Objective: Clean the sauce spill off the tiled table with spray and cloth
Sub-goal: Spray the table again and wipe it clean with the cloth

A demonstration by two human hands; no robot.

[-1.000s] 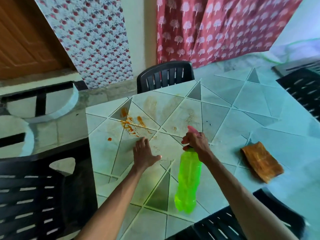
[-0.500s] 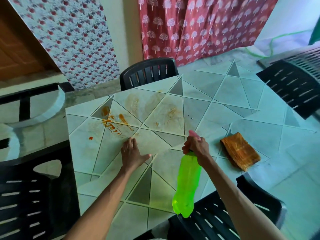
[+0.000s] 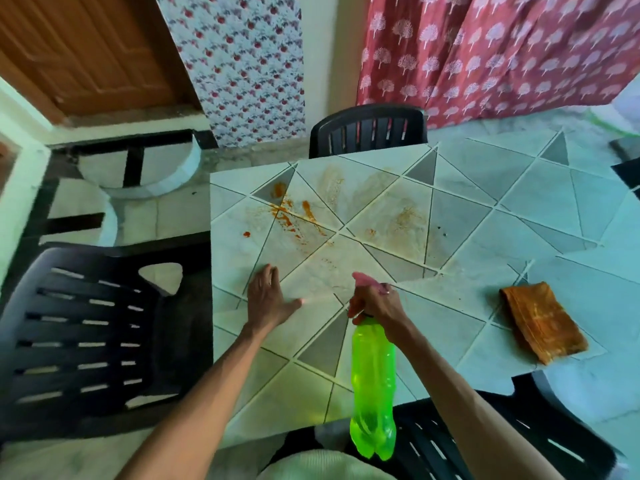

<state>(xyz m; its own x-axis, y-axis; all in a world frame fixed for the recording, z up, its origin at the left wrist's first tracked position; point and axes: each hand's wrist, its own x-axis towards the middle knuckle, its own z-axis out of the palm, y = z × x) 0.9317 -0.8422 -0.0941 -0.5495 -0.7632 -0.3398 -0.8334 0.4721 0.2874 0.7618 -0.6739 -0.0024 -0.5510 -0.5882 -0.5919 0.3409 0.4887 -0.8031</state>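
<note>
Orange-red sauce spill (image 3: 291,214) streaks the far left part of the tiled table (image 3: 460,216), with fainter smears to its right. My right hand (image 3: 375,301) grips the neck of a bright green spray bottle (image 3: 373,389) with a pink nozzle, held over the table's near edge and aimed toward the spill. My left hand (image 3: 268,299) lies flat on the tiles, fingers spread, just below the spill. A folded orange-brown cloth (image 3: 542,322) rests on the table to the right, apart from both hands.
A black plastic chair (image 3: 369,129) stands at the table's far side, another (image 3: 83,337) at the left, and a third (image 3: 485,441) under my right arm. Patterned curtains hang behind.
The view has swung toward the right, so the table and cloth sit differently in frame. Both hands keep their places on the table; the bottle stays gripped.
</note>
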